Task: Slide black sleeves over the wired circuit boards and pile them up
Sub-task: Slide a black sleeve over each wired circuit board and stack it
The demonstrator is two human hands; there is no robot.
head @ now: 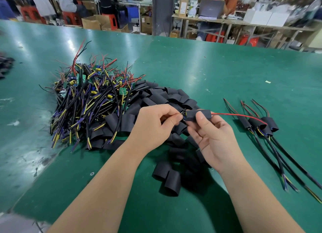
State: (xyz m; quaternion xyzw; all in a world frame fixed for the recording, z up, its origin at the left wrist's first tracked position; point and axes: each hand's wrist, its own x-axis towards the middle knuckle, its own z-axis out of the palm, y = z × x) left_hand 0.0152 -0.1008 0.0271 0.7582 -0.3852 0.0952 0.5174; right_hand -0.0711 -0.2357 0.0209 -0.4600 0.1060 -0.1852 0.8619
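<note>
My right hand (212, 137) pinches a black sleeve (198, 114) between thumb and fingers, above the table. A wired circuit board sits inside that sleeve; its end (184, 114) pokes out on the left, pinched by my left hand (153, 126). Red and black wires (237, 114) trail out of the sleeve's right end. A heap of bare wired boards (90, 97) lies at the left. Loose black sleeves (167, 97) spread beneath and in front of my hands. Three sleeved boards (261, 125) lie side by side at the right.
Green table mat (226, 72) stretches back to its far edge. More dark sleeves (5, 65) lie at the far left edge. Two loose sleeves (167, 177) sit close to me. Beyond the table are people, red stools, cartons and benches.
</note>
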